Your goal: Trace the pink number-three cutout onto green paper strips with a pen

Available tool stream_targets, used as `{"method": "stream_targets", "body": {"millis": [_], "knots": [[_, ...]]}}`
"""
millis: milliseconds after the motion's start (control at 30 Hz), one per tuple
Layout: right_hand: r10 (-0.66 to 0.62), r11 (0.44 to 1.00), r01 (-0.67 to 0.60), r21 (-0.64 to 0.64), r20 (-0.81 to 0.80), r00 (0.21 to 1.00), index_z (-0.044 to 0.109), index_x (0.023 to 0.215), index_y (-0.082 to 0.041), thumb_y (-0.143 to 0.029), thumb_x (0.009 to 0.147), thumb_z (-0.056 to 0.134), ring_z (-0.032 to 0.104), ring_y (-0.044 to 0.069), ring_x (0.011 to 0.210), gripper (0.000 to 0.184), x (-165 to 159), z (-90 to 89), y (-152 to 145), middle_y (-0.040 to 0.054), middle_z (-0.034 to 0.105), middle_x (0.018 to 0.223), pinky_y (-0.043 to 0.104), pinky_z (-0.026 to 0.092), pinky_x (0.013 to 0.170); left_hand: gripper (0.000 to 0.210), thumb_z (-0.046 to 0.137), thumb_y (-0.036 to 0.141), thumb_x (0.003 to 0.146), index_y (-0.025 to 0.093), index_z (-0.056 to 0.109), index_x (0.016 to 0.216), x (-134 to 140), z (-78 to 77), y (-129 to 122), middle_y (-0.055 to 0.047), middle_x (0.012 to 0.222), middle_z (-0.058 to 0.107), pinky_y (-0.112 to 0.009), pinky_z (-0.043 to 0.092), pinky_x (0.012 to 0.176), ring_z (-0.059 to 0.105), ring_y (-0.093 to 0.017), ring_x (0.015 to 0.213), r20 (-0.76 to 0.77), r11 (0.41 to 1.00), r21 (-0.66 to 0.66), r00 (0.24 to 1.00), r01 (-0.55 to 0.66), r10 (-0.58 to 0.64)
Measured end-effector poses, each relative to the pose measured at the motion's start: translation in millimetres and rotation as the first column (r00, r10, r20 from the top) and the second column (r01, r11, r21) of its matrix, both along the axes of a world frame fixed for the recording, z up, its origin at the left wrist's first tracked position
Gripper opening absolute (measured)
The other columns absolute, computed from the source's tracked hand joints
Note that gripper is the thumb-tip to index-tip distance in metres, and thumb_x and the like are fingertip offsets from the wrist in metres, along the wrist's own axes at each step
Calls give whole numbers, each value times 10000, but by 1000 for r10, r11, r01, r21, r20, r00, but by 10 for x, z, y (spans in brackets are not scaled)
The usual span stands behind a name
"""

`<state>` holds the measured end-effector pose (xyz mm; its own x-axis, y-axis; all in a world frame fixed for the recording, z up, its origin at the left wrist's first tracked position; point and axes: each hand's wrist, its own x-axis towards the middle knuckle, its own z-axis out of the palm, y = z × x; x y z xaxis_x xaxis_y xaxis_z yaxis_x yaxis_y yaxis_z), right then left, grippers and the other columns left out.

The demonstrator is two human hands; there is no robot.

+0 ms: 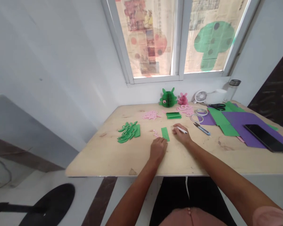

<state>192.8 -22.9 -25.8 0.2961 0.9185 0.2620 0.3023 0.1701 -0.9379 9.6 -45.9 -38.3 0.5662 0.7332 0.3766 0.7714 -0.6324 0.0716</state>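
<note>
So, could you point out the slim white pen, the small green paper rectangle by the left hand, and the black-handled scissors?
Slim white pen (182,130): head view, on its barrel.
Small green paper rectangle (165,133): head view, middle of its face.
Black-handled scissors (218,106): head view, on the handles.

A: ok what's the left arm (136,191) up to?

B: stretched forward, bare, slanting a bit rightward. The left hand (158,147) is back-up on the end, fingers (164,141) close together and a little bent.

A: and the other side?

B: right arm (217,163) comes in on a long diagonal from the lower right, also bare. The right hand (180,133) is curled, fingertips bunched in a pinch. Can't make out every finger tbh.

A: touching?

B: nah, 2 hands near each other but apart.
</note>
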Motion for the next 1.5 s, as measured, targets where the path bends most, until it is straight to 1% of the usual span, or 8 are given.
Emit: {"method": "stream_targets", "body": {"millis": [167, 233, 300, 500, 667, 900, 1100, 1500], "knots": [[20, 1000, -20, -1, -54, 998, 610, 908, -210, -365, 766, 510, 665, 163, 603, 233, -15, 4, 10, 10, 693, 694, 272, 541, 557, 294, 558, 334, 924, 154, 561, 1157, -25, 73, -21, -81, 1157, 587, -400, 529, 841, 604, -196, 986, -57, 1000, 2, 998, 22, -22], [33, 999, -34, -3, -80, 996, 611, 917, -211, -370, 769, 514, 666, 162, 601, 237, -10, -9, 11, 14, 699, 705, 268, 541, 551, 121, 526, 224, 934, 157, 618, 971, -44, 124, -5, -59, 1023, 633, -356, 517, 838, 603, -180, 950, -91, 999, 2, 995, 35, -34], [42, 999, -43, -8, -112, 993, 609, 926, -210, -375, 780, 507, 666, 159, 594, 243, -2, -33, 16, 18, 704, 717, 266, 540, 548, 111, 527, 157, 913, 166, 621, 853, -65, 181, 30, -51, 939, 648, -312, 509, 799, 602, -178, 902, -135, 998, -5, 989, 63, -63], [58, 997, -67, -46, -183, 981, 612, 971, -224, -348, 788, 525, 683, 164, 638, 237, 21, -96, 39, 23, 720, 761, 266, 546, 579, 134, 522, 93, 883, 176, 619, 842, -80, 362, 182, -52, 925, 651, -270, 485, 690, 593, -187, 867, -272, 988, -51, 950, 144, -152], [61, 994, -78, -76, -205, 977, 611, 976, -231, -357, 808, 514, 688, 167, 645, 231, 23, -74, 34, 23, 723, 773, 271, 551, 590, 167, 517, 53, 861, 160, 612, 775, -22, 451, 233, -62, 869, 644, -271, 470, 633, 583, -200, 819, -355, 984, -76, 918, 161, -178], [62, 991, -83, -103, -198, 978, 616, 985, -224, -339, 804, 522, 690, 166, 661, 234, 20, -8, 14, 17, 724, 771, 269, 547, 620, 173, 497, 35, 861, 142, 616, 797, 20, 475, 234, -74, 845, 624, -292, 480, 648, 576, -206, 804, -386, 986, -66, 908, 151, -165], [53, 989, -78, -127, -190, 980, 610, 999, -222, -313, 806, 516, 692, 159, 680, 234, 15, 45, -21, 14, 726, 785, 256, 537, 626, 181, 499, 43, 858, 142, 599, 745, 25, 492, 253, -71, 798, 612, -317, 483, 678, 573, -210, 788, -394, 985, -36, 903, 170, -170], [54, 988, -80, -132, -183, 982, 613, 998, -221, -312, 804, 509, 687, 159, 681, 238, 17, 51, -18, 15, 724, 787, 265, 537, 635, 182, 489, 21, 837, 141, 581, 735, 34, 384, 254, -63, 734, 599, -305, 453, 616, 573, -206, 715, -376, 975, 99, 914, 201, -150]]}}
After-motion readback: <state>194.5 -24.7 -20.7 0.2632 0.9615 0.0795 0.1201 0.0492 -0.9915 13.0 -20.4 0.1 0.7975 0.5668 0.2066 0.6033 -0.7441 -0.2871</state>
